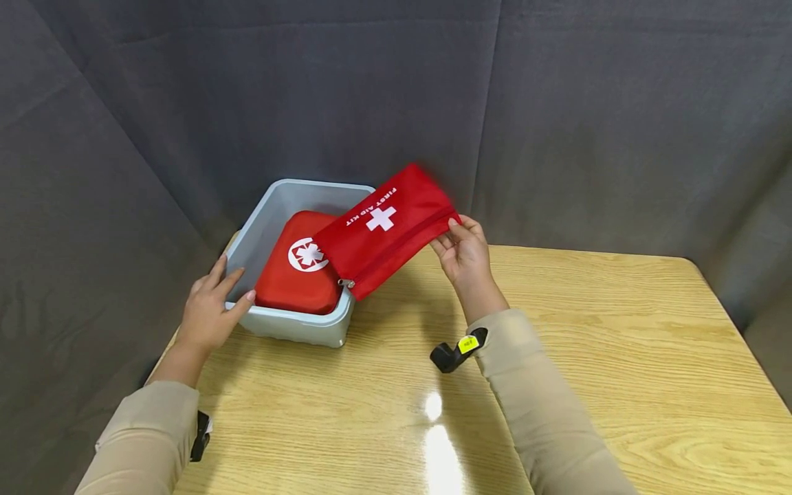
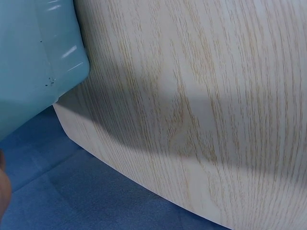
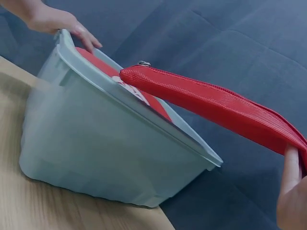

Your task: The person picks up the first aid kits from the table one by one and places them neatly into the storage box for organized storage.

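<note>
My right hand [image 1: 465,253] pinches the right end of a flat red zippered pouch [image 1: 396,227] printed with a white cross and "FIRST AID KIT". The pouch's far end reaches over the right rim of a light grey-blue plastic bin [image 1: 309,330]. Inside the bin lies a red case [image 1: 297,289] with a round white emblem, partly covered by the pouch. My left hand [image 1: 210,309] rests on the bin's near-left rim, fingers spread. In the right wrist view the pouch [image 3: 206,105] slants above the bin [image 3: 105,129], and fingers [image 3: 290,172] support its end.
The bin stands at the left end of a light wood table [image 1: 619,344]. Dark grey curtains [image 1: 588,124] hang behind and to the left. The table's left edge runs close to the bin.
</note>
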Available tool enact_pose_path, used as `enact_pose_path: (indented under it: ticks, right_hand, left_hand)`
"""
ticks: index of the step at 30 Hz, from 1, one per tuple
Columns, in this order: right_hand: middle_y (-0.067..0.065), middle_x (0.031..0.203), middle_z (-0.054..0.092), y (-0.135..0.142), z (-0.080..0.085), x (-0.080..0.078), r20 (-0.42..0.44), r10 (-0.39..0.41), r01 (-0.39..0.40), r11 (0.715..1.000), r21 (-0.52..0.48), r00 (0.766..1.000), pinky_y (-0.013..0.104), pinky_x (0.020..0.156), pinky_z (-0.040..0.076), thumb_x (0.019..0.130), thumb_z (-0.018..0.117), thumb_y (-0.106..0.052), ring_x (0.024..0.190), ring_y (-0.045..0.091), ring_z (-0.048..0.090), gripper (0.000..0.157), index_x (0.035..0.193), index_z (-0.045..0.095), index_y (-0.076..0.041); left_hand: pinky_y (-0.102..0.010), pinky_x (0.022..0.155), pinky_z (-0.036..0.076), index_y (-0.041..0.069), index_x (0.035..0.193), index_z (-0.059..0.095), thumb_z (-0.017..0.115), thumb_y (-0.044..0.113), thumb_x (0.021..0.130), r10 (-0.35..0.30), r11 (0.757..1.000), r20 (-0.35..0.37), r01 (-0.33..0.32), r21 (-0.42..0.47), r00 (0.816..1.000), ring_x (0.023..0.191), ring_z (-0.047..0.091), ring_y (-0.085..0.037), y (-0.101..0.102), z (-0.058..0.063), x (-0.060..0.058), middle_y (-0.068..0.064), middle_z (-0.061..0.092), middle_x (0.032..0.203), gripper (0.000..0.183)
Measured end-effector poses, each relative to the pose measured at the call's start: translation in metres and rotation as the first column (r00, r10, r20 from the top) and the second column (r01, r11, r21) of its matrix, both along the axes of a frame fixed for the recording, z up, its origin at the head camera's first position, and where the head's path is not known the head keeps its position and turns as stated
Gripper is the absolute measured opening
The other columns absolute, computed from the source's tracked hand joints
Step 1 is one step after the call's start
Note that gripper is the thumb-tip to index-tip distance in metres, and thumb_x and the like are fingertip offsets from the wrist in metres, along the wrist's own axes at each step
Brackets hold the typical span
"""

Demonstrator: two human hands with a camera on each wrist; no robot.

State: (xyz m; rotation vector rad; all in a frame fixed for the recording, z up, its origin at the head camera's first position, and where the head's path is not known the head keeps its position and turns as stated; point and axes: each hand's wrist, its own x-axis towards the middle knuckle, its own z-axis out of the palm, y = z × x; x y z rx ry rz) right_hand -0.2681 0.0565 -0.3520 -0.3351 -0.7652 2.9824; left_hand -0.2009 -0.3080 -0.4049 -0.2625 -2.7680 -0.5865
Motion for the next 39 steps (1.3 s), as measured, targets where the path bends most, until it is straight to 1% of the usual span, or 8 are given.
enact_pose_path:
  ticks: [8, 15, 18, 21, 26, 31, 35, 39]
  right_hand:
    - [0.010, 0.089, 0.049, -0.018, 0.000, -0.004, 0.025, 0.067, -0.068, 0.995, 0.074, 0.997, 0.033, 0.055, 0.050, 0.087, 0.041, 0.004, 0.067, 0.020, 0.056, 0.014, 0.085, 0.041, -0.009]
    - [0.008, 0.075, 0.051, -0.029, 0.001, -0.011, 0.050, 0.093, -0.101, 0.976, 0.194, 0.994, 0.032, 0.051, 0.049, 0.087, 0.043, 0.004, 0.054, 0.017, 0.054, 0.014, 0.083, 0.041, -0.010]
    - [0.008, 0.075, 0.051, -0.034, 0.001, -0.015, 0.060, 0.098, -0.110, 0.963, 0.247, 0.993, 0.032, 0.050, 0.049, 0.087, 0.043, 0.004, 0.052, 0.017, 0.053, 0.015, 0.083, 0.041, -0.010]
    - [0.008, 0.079, 0.051, -0.041, 0.001, -0.019, 0.076, 0.111, -0.129, 0.939, 0.320, 0.991, 0.033, 0.052, 0.049, 0.087, 0.043, 0.003, 0.054, 0.017, 0.055, 0.014, 0.083, 0.041, -0.010]
    - [0.008, 0.086, 0.052, -0.050, 0.000, -0.024, 0.114, 0.146, -0.182, 0.873, 0.452, 0.983, 0.035, 0.060, 0.050, 0.088, 0.044, -0.001, 0.060, 0.018, 0.057, 0.010, 0.087, 0.042, -0.010]
    - [0.009, 0.083, 0.051, -0.057, 0.001, -0.027, 0.129, 0.178, -0.219, 0.817, 0.533, 0.976, 0.029, 0.052, 0.050, 0.089, 0.043, -0.001, 0.054, 0.016, 0.055, 0.007, 0.092, 0.041, -0.007]
    - [0.009, 0.084, 0.050, -0.064, 0.003, -0.029, 0.131, 0.195, -0.235, 0.788, 0.569, 0.972, 0.026, 0.050, 0.049, 0.086, 0.044, 0.004, 0.053, 0.016, 0.054, 0.015, 0.098, 0.040, -0.005]
    - [0.012, 0.090, 0.051, -0.069, 0.003, -0.029, 0.158, 0.202, -0.257, 0.771, 0.582, 0.966, 0.028, 0.056, 0.050, 0.083, 0.046, 0.008, 0.059, 0.017, 0.054, 0.028, 0.108, 0.038, -0.003]
  left_hand:
    - [-0.058, 0.085, 0.024, -0.001, 0.122, 0.045, 0.044, 0.039, 0.086, 0.002, 1.000, -0.006, -0.002, 0.005, 1.000, 0.110, 0.029, -0.045, 0.001, -0.001, 0.000, -0.020, 0.021, 0.138, 0.054]
    - [-0.058, 0.085, 0.024, -0.001, 0.122, 0.045, 0.044, 0.039, 0.086, -0.004, 1.000, -0.013, 0.005, 0.008, 1.000, 0.110, 0.029, -0.046, 0.000, 0.000, 0.002, -0.020, 0.021, 0.138, 0.053]
    - [-0.058, 0.085, 0.024, -0.001, 0.122, 0.045, 0.044, 0.039, 0.086, -0.006, 1.000, -0.012, 0.006, 0.009, 1.000, 0.110, 0.029, -0.046, -0.001, 0.001, 0.002, -0.019, 0.021, 0.138, 0.053]
    - [-0.058, 0.085, 0.024, -0.001, 0.122, 0.045, 0.044, 0.039, 0.086, -0.006, 1.000, -0.011, 0.006, 0.009, 1.000, 0.110, 0.029, -0.046, -0.002, 0.000, 0.002, -0.019, 0.020, 0.138, 0.053]
    - [-0.058, 0.085, 0.024, -0.001, 0.122, 0.045, 0.044, 0.037, 0.087, 0.000, 1.000, -0.012, 0.000, 0.007, 1.000, 0.109, 0.029, -0.046, -0.004, 0.001, 0.003, -0.019, 0.020, 0.138, 0.052]
    - [-0.058, 0.085, 0.024, -0.001, 0.121, 0.046, 0.044, 0.037, 0.087, 0.003, 1.000, -0.011, -0.003, 0.009, 1.000, 0.109, 0.029, -0.046, -0.004, 0.000, 0.004, -0.019, 0.021, 0.138, 0.051]
    - [-0.057, 0.086, 0.024, -0.001, 0.121, 0.046, 0.044, 0.037, 0.086, 0.000, 1.000, -0.010, 0.000, 0.017, 1.000, 0.110, 0.029, -0.046, -0.003, 0.000, 0.004, -0.019, 0.021, 0.138, 0.052]
    - [-0.058, 0.085, 0.024, -0.001, 0.122, 0.046, 0.044, 0.038, 0.086, -0.006, 1.000, -0.007, 0.007, 0.026, 1.000, 0.110, 0.029, -0.047, -0.001, 0.002, 0.005, -0.019, 0.021, 0.138, 0.053]
